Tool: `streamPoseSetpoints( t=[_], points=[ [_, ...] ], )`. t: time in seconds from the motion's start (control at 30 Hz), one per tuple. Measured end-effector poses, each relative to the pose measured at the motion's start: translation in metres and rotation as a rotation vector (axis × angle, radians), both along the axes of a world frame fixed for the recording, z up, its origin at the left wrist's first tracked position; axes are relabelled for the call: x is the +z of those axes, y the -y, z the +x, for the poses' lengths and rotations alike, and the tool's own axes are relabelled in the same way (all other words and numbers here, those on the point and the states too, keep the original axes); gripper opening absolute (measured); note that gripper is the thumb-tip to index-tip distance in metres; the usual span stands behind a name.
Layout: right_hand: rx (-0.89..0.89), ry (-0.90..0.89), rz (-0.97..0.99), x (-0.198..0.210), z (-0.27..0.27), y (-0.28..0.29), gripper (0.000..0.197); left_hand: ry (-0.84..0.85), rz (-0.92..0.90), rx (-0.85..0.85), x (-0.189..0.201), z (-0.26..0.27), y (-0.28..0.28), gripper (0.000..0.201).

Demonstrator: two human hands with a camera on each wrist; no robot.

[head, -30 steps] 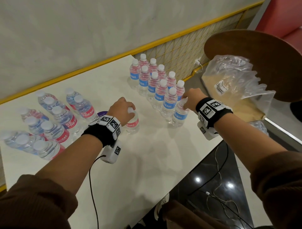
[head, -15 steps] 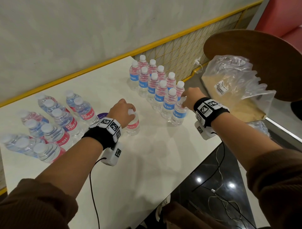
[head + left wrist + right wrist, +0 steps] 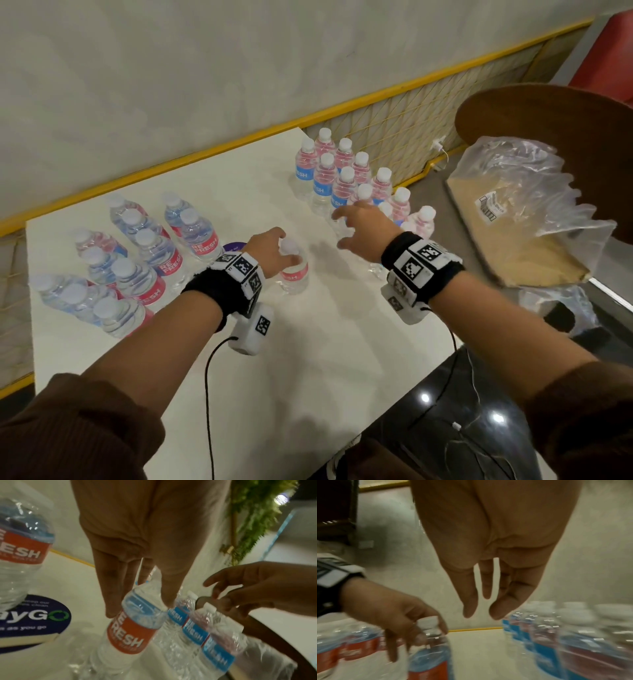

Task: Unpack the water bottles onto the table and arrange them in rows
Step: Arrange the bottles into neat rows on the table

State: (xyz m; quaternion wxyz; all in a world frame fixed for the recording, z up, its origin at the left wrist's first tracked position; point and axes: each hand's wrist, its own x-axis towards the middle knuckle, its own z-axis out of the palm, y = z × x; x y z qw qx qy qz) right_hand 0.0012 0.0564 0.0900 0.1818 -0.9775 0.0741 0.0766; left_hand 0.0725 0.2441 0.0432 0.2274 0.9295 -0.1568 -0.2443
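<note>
My left hand (image 3: 270, 250) grips upright red-label bottle (image 3: 293, 270) by cap, mid-bench (image 3: 308, 359); my right hand (image 3: 363, 228), fingers spread, empty, nearer blue-label rows (image 3: 342, 181) to bottle's right.

Right hand (image 3: 496, 540) slack-fingered above the blue-labelled bottles (image 3: 565, 635)

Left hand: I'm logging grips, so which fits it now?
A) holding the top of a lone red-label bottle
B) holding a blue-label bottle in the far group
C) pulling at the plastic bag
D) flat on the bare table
A: the left hand grips the neck of the red-label bottle standing alone mid-table.
</note>
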Motion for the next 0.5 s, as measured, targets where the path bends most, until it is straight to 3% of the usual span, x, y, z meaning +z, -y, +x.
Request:
streamPoseSetpoints(
  t=[0.13, 0.2, 0.27, 0.33, 0.4, 0.5],
  points=[
    [0.282, -0.083, 0.061, -0.005, 0.021, -0.053, 0.064, 0.019, 0.033, -0.039, 0.01, 0.013, -0.013, 0.063],
    [0.362, -0.13, 0.023, -0.006, 0.031, -0.07, 0.062, 0.175, 0.081, -0.007, 0.019, 0.026, -0.029, 0.054],
    [0.406, -0.165, -0.067, -0.007, 0.04, -0.078, 0.049, 0.383, 0.186, 0.06, 0.026, 0.041, -0.052, 0.05],
    [0.407, -0.16, -0.122, -0.008, 0.049, -0.079, 0.037, 0.482, 0.298, 0.132, 0.031, 0.055, -0.075, 0.052],
    [0.375, -0.14, -0.13, -0.007, 0.058, -0.074, 0.033, 0.413, 0.386, 0.162, 0.028, 0.07, -0.094, 0.053],
    [0.301, -0.107, -0.118, -0.002, 0.077, -0.065, 0.032, 0.258, 0.365, 0.125, 0.02, 0.089, -0.108, 0.043]
  ],
)
